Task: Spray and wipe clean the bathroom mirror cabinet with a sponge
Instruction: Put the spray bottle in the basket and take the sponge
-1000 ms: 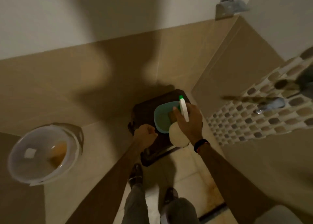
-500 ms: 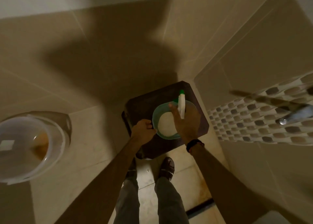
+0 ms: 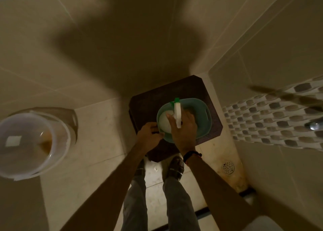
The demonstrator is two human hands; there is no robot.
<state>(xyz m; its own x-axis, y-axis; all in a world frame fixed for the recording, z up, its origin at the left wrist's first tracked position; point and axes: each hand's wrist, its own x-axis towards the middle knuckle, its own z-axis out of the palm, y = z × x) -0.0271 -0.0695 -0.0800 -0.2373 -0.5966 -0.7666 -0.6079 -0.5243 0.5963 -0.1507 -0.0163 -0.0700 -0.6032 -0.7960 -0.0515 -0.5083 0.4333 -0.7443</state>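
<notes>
Your right hand (image 3: 183,128) is wrapped around the white spray bottle (image 3: 177,114) with its green nozzle, held over the teal basin (image 3: 204,124) on the dark stool (image 3: 148,105) in the tiled corner. Your left hand (image 3: 148,134) is curled closed at the basin's near rim, though you cannot tell what it pinches. No label or writing is readable on the bottle in this dim light.

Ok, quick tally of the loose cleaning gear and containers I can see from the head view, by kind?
Spray bottle: 1, held in the right hand
Teal basin: 1, on the dark stool
Clear bucket: 1, on the floor
Stool: 1
Sponge: 0 clearly visible
Total: 4
</notes>
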